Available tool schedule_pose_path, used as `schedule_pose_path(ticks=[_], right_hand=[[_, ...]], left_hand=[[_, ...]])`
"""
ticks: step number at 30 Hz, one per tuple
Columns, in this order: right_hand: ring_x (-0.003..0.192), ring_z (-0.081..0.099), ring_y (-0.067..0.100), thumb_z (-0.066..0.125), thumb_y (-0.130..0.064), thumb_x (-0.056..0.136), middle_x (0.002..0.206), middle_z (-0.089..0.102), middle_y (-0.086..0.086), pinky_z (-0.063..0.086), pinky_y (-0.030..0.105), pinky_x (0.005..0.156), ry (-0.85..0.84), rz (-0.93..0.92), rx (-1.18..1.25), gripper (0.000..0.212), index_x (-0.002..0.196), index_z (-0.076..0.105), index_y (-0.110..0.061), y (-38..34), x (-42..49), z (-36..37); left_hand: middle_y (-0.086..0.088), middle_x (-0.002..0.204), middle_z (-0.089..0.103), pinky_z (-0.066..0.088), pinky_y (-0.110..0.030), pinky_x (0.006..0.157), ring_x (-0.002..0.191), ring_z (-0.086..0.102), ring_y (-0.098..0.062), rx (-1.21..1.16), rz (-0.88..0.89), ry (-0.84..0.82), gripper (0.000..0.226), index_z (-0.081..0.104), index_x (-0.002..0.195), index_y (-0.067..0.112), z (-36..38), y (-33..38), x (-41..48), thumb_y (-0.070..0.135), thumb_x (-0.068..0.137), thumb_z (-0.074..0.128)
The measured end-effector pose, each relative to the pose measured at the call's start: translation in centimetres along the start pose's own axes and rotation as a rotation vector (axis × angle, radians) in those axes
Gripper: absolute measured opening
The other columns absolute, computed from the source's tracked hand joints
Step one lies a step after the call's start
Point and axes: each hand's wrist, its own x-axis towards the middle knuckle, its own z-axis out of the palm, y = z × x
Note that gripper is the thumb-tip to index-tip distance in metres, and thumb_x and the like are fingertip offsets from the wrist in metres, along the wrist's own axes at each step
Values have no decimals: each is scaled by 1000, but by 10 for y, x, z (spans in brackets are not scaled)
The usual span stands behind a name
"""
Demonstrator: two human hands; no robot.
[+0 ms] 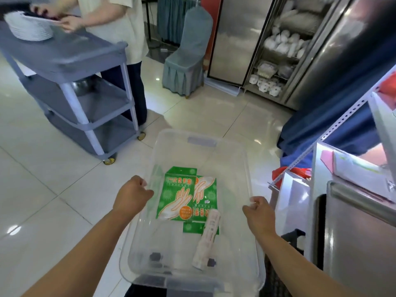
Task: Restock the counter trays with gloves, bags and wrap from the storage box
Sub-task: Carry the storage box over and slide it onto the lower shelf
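A clear plastic storage box (199,144) is held up above the tiled floor in front of me. My left hand (132,195) grips its left rim and my right hand (258,213) grips its right rim. On the box's bottom lie two green packs of disposable gloves, one (177,194) overlapping the other (206,198). A pale roll of wrap or bags (207,236) lies beside them, toward the near right.
A grey three-shelf cart (85,61) stands at the left with a stack of white plates (30,26); a person (120,24) handles them. A covered chair (188,56) and steel cabinets (278,46) are ahead. The steel counter (360,232) runs along my right.
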Motion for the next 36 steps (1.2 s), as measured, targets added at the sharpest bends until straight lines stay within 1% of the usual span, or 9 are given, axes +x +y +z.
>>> schedule_pose_path(ticks=[3, 6, 11, 14, 16, 21, 30, 33, 36], right_hand=[[82, 62, 24, 63, -11, 81, 92, 61, 8, 54, 36, 79, 21, 34, 13, 32, 112, 55, -7, -24, 53, 19], [76, 59, 24, 64, -6, 78, 80, 59, 6, 47, 31, 73, 91, 83, 44, 32, 110, 57, -3, -44, 96, 37], [69, 58, 20, 64, -9, 79, 73, 57, 3, 52, 34, 71, 196, 214, 65, 30, 108, 57, -6, -80, 147, 68], [63, 55, 13, 64, -10, 77, 69, 56, -2, 44, 27, 63, 263, 304, 78, 30, 107, 58, -9, -96, 175, 78], [65, 55, 14, 64, -10, 76, 70, 57, -4, 44, 28, 65, 305, 376, 116, 31, 106, 59, -11, -100, 191, 81], [66, 55, 14, 63, -12, 78, 74, 57, -1, 45, 28, 62, 368, 559, 173, 29, 106, 58, -12, -81, 236, 77], [73, 59, 23, 61, -14, 77, 82, 62, 5, 47, 32, 67, 422, 767, 222, 27, 104, 59, -11, -36, 337, 45], [64, 55, 19, 61, -11, 76, 74, 59, 3, 47, 30, 60, 465, 808, 260, 23, 99, 59, -10, -31, 367, 31], [52, 43, 14, 58, -8, 73, 59, 45, -4, 37, 26, 50, 520, 857, 301, 12, 82, 54, -15, -29, 390, 20]], left_hand=[[-4, 86, 55, 35, -28, 66, 77, 51, -22, 18, 44, -30, 26, 54, 97, 8, 7, 23, 72, 14, 74, 65], [-7, 86, 58, 39, -29, 67, 80, 55, -26, 23, 108, -104, 28, 55, 100, 6, 13, 49, 143, 15, 75, 65], [-6, 82, 59, 41, -30, 68, 80, 57, -26, 71, 206, -227, 28, 55, 101, 8, 17, 93, 253, 15, 75, 65], [-4, 82, 59, 39, -29, 67, 77, 56, -24, 112, 262, -271, 27, 55, 101, 8, 29, 123, 309, 15, 76, 63], [-6, 87, 60, 39, -29, 69, 78, 56, -25, 135, 290, -300, 28, 55, 102, 9, 46, 144, 338, 16, 76, 63], [-4, 90, 60, 37, -28, 71, 81, 54, -23, 194, 360, -422, 27, 56, 102, 11, 111, 200, 389, 16, 77, 62], [-4, 85, 60, 39, -29, 63, 76, 56, -22, 314, 494, -616, 19, 56, 96, 13, 235, 318, 450, 16, 78, 60], [-3, 78, 58, 37, -27, 56, 71, 55, -22, 364, 556, -656, 13, 53, 89, 14, 268, 359, 469, 17, 77, 60], [-2, 73, 57, 32, -26, 50, 68, 54, -24, 427, 625, -686, 12, 52, 82, 14, 299, 397, 485, 20, 76, 61]])
